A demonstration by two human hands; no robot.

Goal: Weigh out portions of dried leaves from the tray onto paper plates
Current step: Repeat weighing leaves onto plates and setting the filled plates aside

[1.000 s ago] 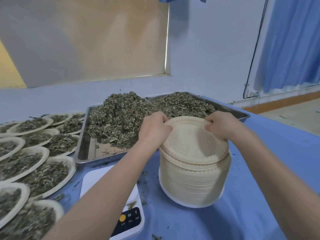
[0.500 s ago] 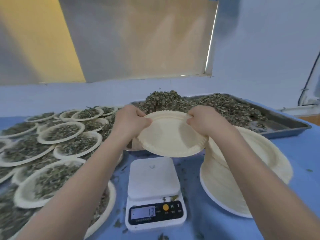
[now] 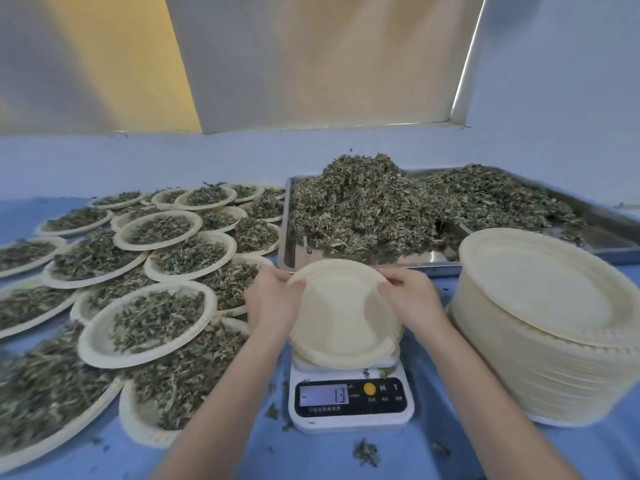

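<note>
An empty paper plate point(image 3: 343, 320) is tilted over the white digital scale point(image 3: 349, 396), its near edge down at the platform. My left hand point(image 3: 272, 301) grips its left rim and my right hand point(image 3: 412, 299) grips its right rim. The scale display reads 13. Behind it a metal tray point(image 3: 294, 251) holds a big heap of dried leaves point(image 3: 367, 206). A tall stack of empty paper plates point(image 3: 547, 327) stands to the right of the scale.
Several filled paper plates point(image 3: 149, 320) of leaves overlap across the left half of the blue tablecloth point(image 3: 433, 455). Loose leaf bits lie around the scale. A wall runs close behind the tray.
Both hands lifted the top plate off the stack, carried it left and lowered it over the scale. My view swung left, so the filled plates show more.
</note>
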